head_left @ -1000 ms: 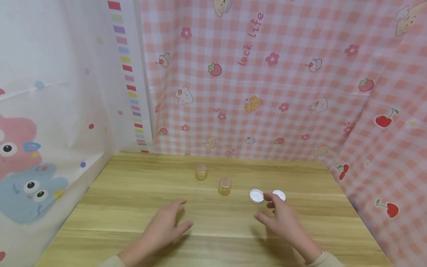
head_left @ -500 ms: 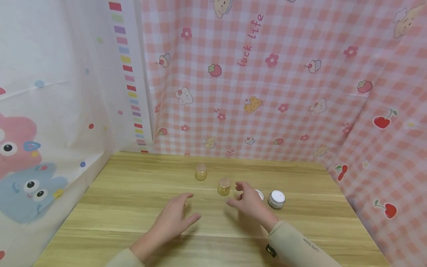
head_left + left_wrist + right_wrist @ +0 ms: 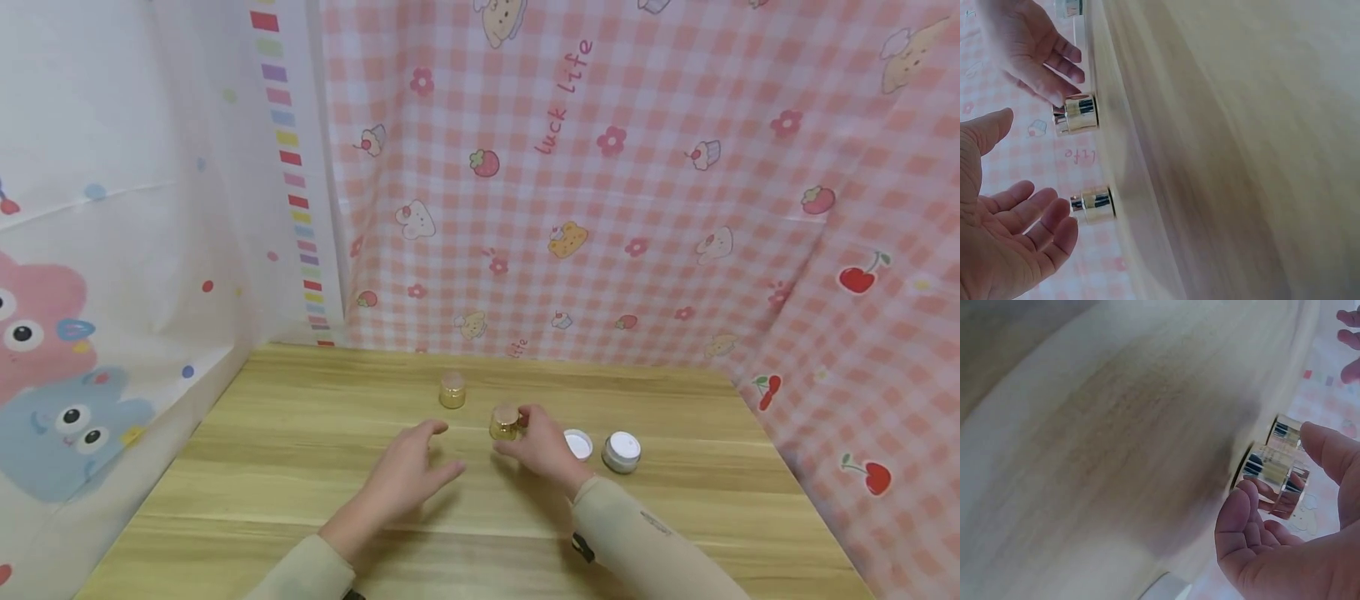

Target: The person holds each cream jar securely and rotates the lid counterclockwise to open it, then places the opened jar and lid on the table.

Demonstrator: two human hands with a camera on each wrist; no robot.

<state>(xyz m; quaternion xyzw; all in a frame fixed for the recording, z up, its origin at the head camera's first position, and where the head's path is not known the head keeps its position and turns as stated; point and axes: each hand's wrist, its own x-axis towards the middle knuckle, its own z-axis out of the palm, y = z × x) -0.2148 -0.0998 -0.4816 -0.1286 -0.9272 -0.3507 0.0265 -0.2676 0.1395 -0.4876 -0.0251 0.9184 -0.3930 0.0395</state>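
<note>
Two shiny gold cylinders stand on the wooden table, wider at the bottom and stepped in toward the top. My right hand [image 3: 546,446] has reached the nearer gold cylinder [image 3: 505,422]; in the right wrist view its thumb and fingers stand on either side of it, the fingertips [image 3: 1235,509] right at its side. The farther gold cylinder [image 3: 452,391] stands to the left, toward the back. My left hand [image 3: 408,468] is held above the table with fingers spread and nothing in it, nearest to the two cylinders.
To the right of my right hand lies a shallow white round lid [image 3: 578,444], partly covered by that hand. Beside it stands a short jar with a white top [image 3: 622,451]. Pink checked cloth [image 3: 562,183] hangs behind the table [image 3: 315,417], white printed cloth [image 3: 172,250] on the left.
My right hand has moved left from the white-topped jar to the nearer gold cylinder, uncovering that jar. My left hand has shifted slightly forward and right.
</note>
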